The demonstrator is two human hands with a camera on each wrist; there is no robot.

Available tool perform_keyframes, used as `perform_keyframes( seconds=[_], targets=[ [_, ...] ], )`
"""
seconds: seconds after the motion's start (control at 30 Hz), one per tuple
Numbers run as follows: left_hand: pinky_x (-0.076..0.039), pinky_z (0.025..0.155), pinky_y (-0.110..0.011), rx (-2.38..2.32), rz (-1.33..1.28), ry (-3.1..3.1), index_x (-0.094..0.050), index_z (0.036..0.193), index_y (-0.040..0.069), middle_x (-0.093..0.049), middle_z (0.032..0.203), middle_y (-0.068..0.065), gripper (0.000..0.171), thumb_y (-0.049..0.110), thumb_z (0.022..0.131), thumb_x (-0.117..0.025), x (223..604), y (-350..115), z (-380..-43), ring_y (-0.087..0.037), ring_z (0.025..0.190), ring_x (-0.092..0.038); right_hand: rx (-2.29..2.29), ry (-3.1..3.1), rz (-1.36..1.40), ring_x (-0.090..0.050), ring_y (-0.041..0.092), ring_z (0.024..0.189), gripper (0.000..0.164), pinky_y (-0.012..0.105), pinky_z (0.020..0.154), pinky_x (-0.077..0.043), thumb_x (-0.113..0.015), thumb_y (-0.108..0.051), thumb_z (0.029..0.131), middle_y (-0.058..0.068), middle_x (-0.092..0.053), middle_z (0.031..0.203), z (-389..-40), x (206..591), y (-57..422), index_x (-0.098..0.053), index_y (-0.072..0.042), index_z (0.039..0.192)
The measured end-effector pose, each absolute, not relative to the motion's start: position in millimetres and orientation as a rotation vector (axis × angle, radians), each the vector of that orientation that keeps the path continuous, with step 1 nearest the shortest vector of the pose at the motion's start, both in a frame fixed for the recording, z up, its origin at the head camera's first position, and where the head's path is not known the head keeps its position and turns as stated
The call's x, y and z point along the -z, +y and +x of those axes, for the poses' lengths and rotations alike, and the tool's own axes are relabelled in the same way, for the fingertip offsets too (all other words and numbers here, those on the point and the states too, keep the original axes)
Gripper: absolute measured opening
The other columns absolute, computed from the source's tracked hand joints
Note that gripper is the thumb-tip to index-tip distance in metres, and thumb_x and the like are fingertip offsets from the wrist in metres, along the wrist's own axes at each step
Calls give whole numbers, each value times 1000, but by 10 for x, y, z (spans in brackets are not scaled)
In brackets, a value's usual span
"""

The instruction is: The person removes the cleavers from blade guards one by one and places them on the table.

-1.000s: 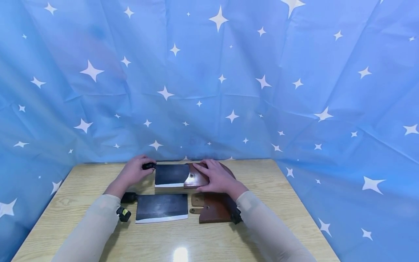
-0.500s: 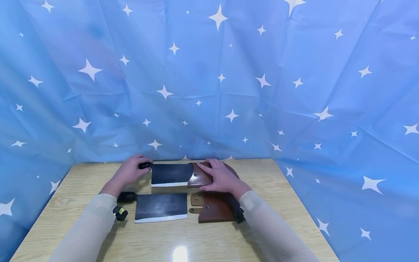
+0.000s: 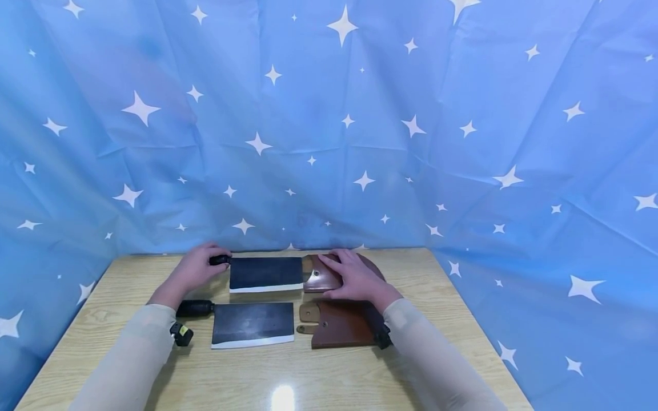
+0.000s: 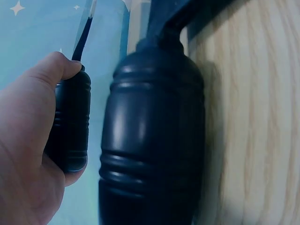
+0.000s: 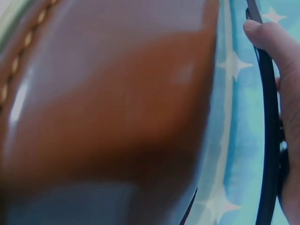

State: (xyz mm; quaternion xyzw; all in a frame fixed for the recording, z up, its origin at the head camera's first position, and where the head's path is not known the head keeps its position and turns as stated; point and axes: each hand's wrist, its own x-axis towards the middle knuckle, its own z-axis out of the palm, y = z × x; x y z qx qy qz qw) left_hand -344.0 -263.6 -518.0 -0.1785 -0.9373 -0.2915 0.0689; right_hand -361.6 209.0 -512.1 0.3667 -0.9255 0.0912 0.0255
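My left hand grips the black handle of the far cleaver, thumb near its collar in the left wrist view. The cleaver's dark blade, pale along its cutting edge, points right. Its whole length shows, with its end right at the mouth of a glossy brown leather sheath. My right hand holds that sheath, fingers over its top face and thumb toward the near edge. In the right wrist view the held sheath appears as a dark edge along the hand.
Nearer on the wooden table lies a second cleaver, handle leftward under my left forearm. Right of it is a second brown sheath with snap straps, partly under my right wrist. A blue star-patterned curtain hangs behind the table.
The far cleaver has slid left and its sheath right, moved by my hands. The blade end, earlier covered by the sheath, is now out, and a tan strap shows at the sheath's mouth.
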Motion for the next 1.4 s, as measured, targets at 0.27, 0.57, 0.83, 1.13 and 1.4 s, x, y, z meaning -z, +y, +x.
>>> perform_keyframes(
  seconds=[0.27, 0.57, 0.83, 1.13, 1.4],
  targets=[
    [-56, 92, -62, 838, -542, -2822, -77, 135, 3, -69, 126, -18, 36, 19, 103, -79, 5227, -2710, -3434, -41, 112, -67, -255, -2847, 1152, -35, 36, 156, 106, 57, 127, -33, -81, -69, 90, 16, -40, 170, -3662, 5149, 2147, -36, -25, 175],
    [-55, 91, -61, 777, -551, -2853, -77, 135, 3, -69, 121, -16, 36, 17, 102, -79, 5306, -2793, -3438, -38, 107, -67, -268, -2900, 1135, -33, 39, 159, 106, 58, 127, -33, -84, -68, 89, 20, -38, 172, -3715, 5187, 2223, -38, -22, 174],
    [-54, 96, -66, 730, -556, -2877, -77, 134, 2, -69, 125, -20, 36, 17, 102, -79, 5350, -2826, -3461, -45, 113, -67, -277, -2918, 1146, -36, 39, 157, 107, 59, 126, -35, -84, -69, 89, 21, -40, 170, -3789, 5270, 2233, -40, -21, 173],
    [-50, 105, -69, 756, -536, -2904, -78, 131, 4, -70, 131, -24, 32, 14, 101, -80, 5401, -2842, -3480, -51, 124, -65, -377, -3099, 1083, -33, 36, 162, 106, 57, 124, -39, -82, -71, 91, 15, -33, 177, -3812, 5318, 2208, -34, -30, 176],
    [-48, 107, -71, 751, -499, -2947, -79, 129, 6, -70, 135, -24, 29, 16, 102, -79, 5426, -2818, -3498, -52, 129, -62, -417, -3195, 1068, -26, 34, 166, 105, 57, 126, -36, -78, -73, 93, 8, -25, 182, -3813, 5291, 2209, -28, -35, 177]
  ],
)
